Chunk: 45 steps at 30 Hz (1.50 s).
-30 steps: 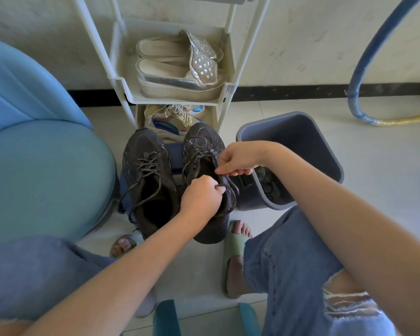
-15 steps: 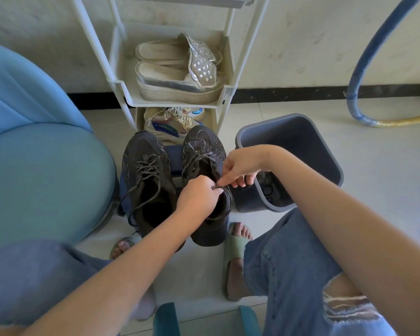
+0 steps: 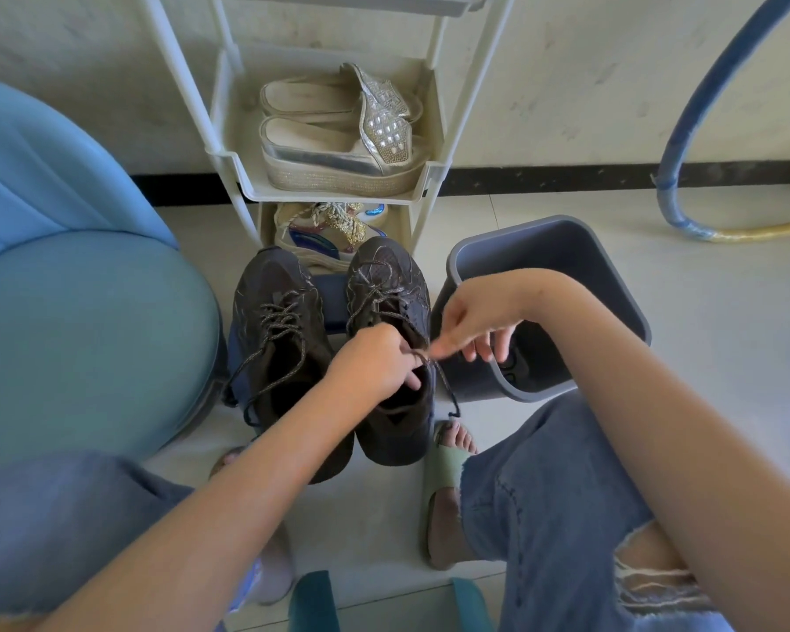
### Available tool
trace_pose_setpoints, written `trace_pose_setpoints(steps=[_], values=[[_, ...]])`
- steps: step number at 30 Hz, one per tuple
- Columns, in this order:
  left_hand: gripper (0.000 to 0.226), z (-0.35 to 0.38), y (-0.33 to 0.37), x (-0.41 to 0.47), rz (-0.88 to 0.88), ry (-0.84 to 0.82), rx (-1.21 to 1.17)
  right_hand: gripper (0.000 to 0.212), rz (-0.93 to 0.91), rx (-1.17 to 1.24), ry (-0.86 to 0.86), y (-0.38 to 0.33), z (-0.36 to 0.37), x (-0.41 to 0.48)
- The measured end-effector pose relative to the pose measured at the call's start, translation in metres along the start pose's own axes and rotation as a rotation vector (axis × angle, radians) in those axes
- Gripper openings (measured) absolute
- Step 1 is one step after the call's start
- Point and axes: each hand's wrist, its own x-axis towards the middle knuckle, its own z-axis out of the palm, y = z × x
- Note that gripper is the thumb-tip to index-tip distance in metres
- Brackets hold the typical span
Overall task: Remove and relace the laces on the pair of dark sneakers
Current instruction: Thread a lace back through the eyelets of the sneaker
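Two hands work at the right-hand sneaker (image 3: 390, 289). Half a second ago the right hand's fingertip touched the left hand. Now the right hand (image 3: 470, 326) has drawn off toward 3 o'clock, and a short run of lace (image 3: 422, 356) spans the gap between them. The left hand (image 3: 374, 364) has stayed at the shoe's opening, fingers curled, with thumb and forefinger pinching the lace. The right hand pinches the same lace at its fingertips, its other fingers loosely bent over the bin (image 3: 566, 248). A loose tail of lace hangs down the shoe's side toward 5 o'clock.

The count: two dark sneakers, toes toward 12 o'clock, side by side on a low blue base (image 3: 333, 294). The left-hand sneaker (image 3: 276, 358) is laced, its ends hanging loose. One grey bin stands just beside the pair at 3 o'clock. One white rack (image 3: 233, 152) stands at 12 o'clock, with two platform sandals (image 3: 338, 143) on its shelf and one colourful trainer (image 3: 315, 234) beneath. One blue armchair (image 3: 78, 312) is at 9 o'clock and one blue-and-yellow hoop (image 3: 685, 130) at 2 o'clock. Two feet in slides show at 6 o'clock.
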Motion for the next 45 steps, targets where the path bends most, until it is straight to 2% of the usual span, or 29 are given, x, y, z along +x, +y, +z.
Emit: trace_pose_setpoints(steps=[2, 4, 5, 7, 8, 10, 12, 15, 17, 21, 23, 25, 27, 29, 33, 36, 39, 43, 45], values=[[0.020, -0.029, 0.009, -0.009, 0.068, 0.001, -0.066, 0.035, -0.108, 0.076, 0.286, 0.002, -0.004, 0.003], [0.023, -0.062, 0.014, -0.014, 0.097, 0.196, -0.212, 0.036, -0.274, 0.293, 0.504, -0.003, -0.008, 0.002], [0.026, -0.077, 0.014, -0.014, 0.119, 0.348, -0.257, 0.040, -0.363, 0.425, 0.536, -0.009, -0.009, 0.000], [0.028, -0.099, 0.018, -0.011, 0.195, 0.600, -0.282, 0.052, -0.496, 0.581, 0.495, -0.023, -0.010, -0.001], [0.028, -0.106, 0.020, -0.006, 0.233, 0.682, -0.287, 0.054, -0.535, 0.594, 0.464, -0.030, -0.010, 0.001], [0.029, -0.111, 0.027, 0.005, 0.283, 0.771, -0.254, 0.045, -0.586, 0.594, 0.418, -0.038, -0.009, 0.008], [0.027, -0.109, 0.031, 0.015, 0.343, 0.775, -0.158, 0.032, -0.606, 0.637, 0.402, -0.040, -0.010, 0.018], [0.024, -0.103, 0.031, 0.027, 0.409, 0.728, 0.046, 0.029, -0.543, 0.732, 0.479, -0.036, -0.012, 0.030], [0.029, -0.102, 0.028, 0.035, 0.420, 0.625, 0.110, 0.030, -0.498, 0.811, 0.522, -0.030, -0.014, 0.034], [0.071, -0.094, 0.023, 0.047, 0.310, 0.272, 0.327, 0.036, -0.471, 1.062, 0.494, -0.022, -0.021, 0.033], [0.074, -0.091, 0.025, 0.047, 0.257, 0.192, 0.342, 0.031, -0.465, 1.170, 0.447, -0.022, -0.022, 0.034], [0.075, -0.093, 0.022, 0.051, 0.195, 0.147, 0.345, 0.036, -0.427, 1.242, 0.401, -0.024, -0.021, 0.039], [0.073, -0.096, 0.014, 0.053, 0.172, 0.129, 0.359, 0.038, -0.396, 1.206, 0.393, -0.026, -0.020, 0.045], [0.066, -0.100, 0.007, 0.056, 0.209, 0.132, 0.351, 0.029, -0.410, 1.151, 0.391, -0.029, -0.017, 0.052], [0.064, -0.107, 0.000, 0.055, 0.274, 0.136, 0.258, 0.014, -0.417, 1.263, 0.424, -0.032, -0.018, 0.059], [0.068, -0.115, -0.004, 0.055, 0.253, 0.162, 0.154, 0.011, -0.426, 1.409, 0.414, -0.032, -0.022, 0.058], [0.059, -0.124, -0.003, 0.049, 0.288, 0.172, 0.037, 0.011, -0.396, 1.442, 0.426, -0.032, -0.021, 0.062], [0.055, -0.135, 0.003, 0.039, 0.383, 0.396, -0.044, 0.017, -0.324, 1.345, 0.425, -0.033, -0.016, 0.069], [0.051, -0.132, 0.008, 0.036, 0.464, 0.520, -0.203, 0.024, -0.397, 1.318, 0.317, -0.042, -0.017, 0.071]])
